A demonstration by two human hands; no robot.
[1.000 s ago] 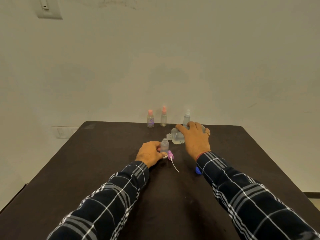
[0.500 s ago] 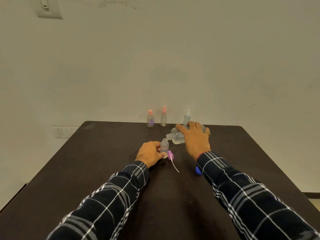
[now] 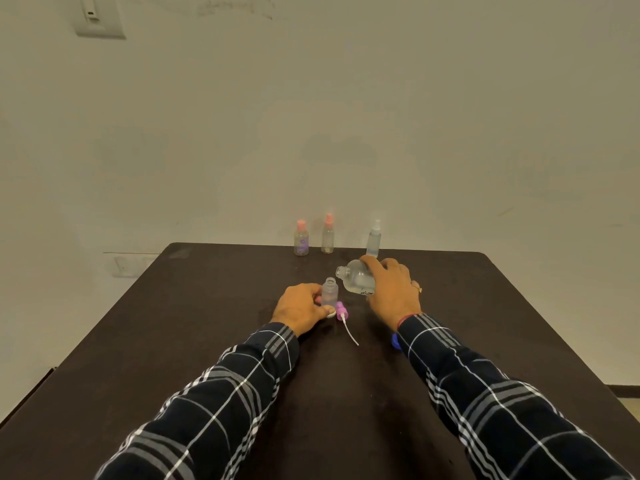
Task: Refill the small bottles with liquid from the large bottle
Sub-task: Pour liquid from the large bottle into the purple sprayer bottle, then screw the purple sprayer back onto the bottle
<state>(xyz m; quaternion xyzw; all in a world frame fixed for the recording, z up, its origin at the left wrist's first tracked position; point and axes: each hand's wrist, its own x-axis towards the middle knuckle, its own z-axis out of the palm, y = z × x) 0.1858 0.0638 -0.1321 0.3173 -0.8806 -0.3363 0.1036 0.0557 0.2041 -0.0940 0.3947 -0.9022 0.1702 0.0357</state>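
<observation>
My left hand (image 3: 300, 308) holds a small clear bottle (image 3: 329, 292) upright on the dark table (image 3: 214, 306); its neck is uncapped. My right hand (image 3: 391, 289) grips the large clear bottle (image 3: 356, 280), tilted with its open mouth pointing left, just above and right of the small bottle's neck. A little liquid sits in the large bottle's lower side. A purple spray cap (image 3: 341, 310) with a white tube lies on the table beside the small bottle.
Three small capped bottles stand at the table's far edge: two pink-capped ones (image 3: 301, 238) (image 3: 327, 234) and a white-capped one (image 3: 374, 239). A blue cap (image 3: 395, 340) lies partly hidden by my right sleeve. A pale wall rises behind.
The large bottle's mouth has lifted slightly and moved a little away from the small bottle's neck. My left hand has stayed put.
</observation>
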